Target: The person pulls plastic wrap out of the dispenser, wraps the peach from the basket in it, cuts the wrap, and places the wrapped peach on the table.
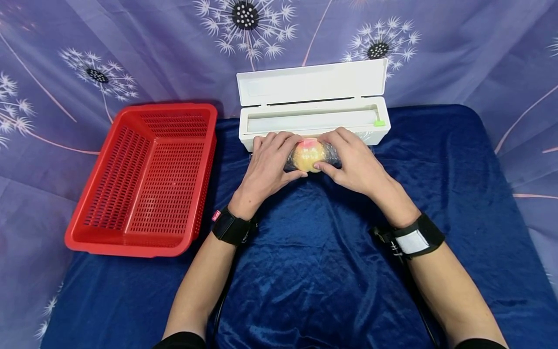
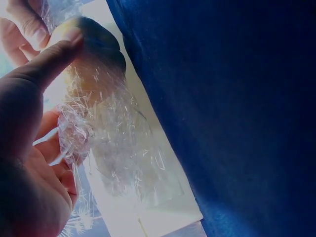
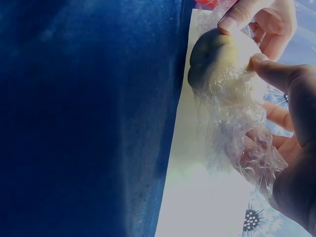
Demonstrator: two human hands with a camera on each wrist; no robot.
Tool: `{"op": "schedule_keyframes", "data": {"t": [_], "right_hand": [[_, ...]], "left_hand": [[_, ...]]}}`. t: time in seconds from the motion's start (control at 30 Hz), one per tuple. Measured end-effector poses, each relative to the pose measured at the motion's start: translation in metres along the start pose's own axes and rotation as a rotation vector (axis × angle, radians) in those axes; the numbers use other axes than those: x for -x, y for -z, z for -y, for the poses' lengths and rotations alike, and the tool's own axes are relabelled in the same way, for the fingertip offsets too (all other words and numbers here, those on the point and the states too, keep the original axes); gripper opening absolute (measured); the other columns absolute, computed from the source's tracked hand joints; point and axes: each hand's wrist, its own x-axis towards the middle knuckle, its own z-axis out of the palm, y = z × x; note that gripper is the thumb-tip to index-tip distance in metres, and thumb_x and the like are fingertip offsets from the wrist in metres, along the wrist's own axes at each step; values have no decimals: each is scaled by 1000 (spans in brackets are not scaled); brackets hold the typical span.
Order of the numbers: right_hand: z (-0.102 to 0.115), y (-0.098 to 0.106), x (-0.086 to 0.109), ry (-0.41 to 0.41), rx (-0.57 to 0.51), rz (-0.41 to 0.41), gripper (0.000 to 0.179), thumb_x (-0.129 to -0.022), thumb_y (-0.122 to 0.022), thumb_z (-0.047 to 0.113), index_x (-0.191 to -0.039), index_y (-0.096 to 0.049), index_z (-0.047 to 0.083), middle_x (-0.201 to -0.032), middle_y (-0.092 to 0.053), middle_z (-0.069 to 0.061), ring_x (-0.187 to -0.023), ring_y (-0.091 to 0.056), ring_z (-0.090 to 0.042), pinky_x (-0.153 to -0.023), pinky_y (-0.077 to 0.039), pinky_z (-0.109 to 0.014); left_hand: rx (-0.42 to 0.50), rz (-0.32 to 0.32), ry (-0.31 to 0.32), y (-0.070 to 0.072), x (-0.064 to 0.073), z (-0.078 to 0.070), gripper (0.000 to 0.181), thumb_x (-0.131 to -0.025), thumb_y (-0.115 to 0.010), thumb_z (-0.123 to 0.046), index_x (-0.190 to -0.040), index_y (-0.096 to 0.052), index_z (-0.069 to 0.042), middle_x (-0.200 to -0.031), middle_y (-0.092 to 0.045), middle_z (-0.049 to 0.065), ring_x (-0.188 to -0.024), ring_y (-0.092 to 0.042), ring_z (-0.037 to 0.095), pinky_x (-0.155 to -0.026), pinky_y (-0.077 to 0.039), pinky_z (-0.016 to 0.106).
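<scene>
A yellow peach (image 1: 308, 156) with a pink blush is wrapped in clear cling film (image 2: 121, 148), held up between both hands in the head view. My left hand (image 1: 271, 162) grips its left side, thumb on the near face and fingers curled behind the bunched film. On the other side, my right hand (image 1: 359, 162) pinches it the same way, with its thumb pressing the fruit. Crumpled film (image 3: 232, 113) spreads from the peach toward the right palm. Just behind the hands stands a white film dispenser (image 1: 248, 138), its lid (image 1: 311, 85) raised and a film roll (image 1: 311, 121) inside.
A red perforated basket (image 1: 161, 189) stands on the left of the table. A small green slider (image 1: 379, 123) sits at the dispenser's right end. Dark blue velvet cloth (image 1: 322, 271) covers the table, and a dandelion-patterned curtain (image 1: 165, 53) hangs behind it.
</scene>
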Motion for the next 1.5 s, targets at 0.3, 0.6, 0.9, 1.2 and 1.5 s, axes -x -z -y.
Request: {"op": "schedule_keyframes", "data": {"t": [0.3,0.6,0.9,1.2,1.5], "right_hand": [[0,0,0,-18,7,8,51,-94,-84,27,-133,-65,0,-118,-65,-19,-106,-64,-36,-94,-50,-53],[0,-1,0,-23,19,15,52,-95,-82,28,-134,-65,-1,-118,-66,-20,-104,-63,-35,-91,-50,-52],[-1,-1,0,-24,29,40,64,-88,-88,32,-137,-63,-1,-119,-64,-19,-107,-63,-35,-94,-50,-52],[-1,0,0,-37,46,87,78,-81,-95,24,-144,-57,0,-125,-61,-21,-113,-62,-39,-98,-49,-54],[-2,-1,1,-17,49,82,75,-84,-93,24,-145,-58,1,-123,-62,-20,-111,-62,-39,-96,-49,-54]], "left_hand": [[18,13,7,-1,0,1,80,-79,-91,-54,-145,-61,-19,-137,-56,6,-118,-56,27,-89,-33,46],[22,44,16,0,1,3,79,-83,-86,-57,-148,-60,-19,-138,-56,5,-123,-52,29,-89,-31,46],[32,47,17,0,1,4,79,-85,-84,-57,-150,-60,-18,-137,-57,6,-119,-53,29,-88,-31,45],[42,61,29,0,1,5,80,-86,-83,-58,-152,-57,-20,-135,-58,4,-121,-52,28,-91,-31,46],[29,65,32,0,3,4,80,-89,-81,-57,-154,-56,-19,-137,-61,5,-122,-54,28,-98,-34,48]]}}
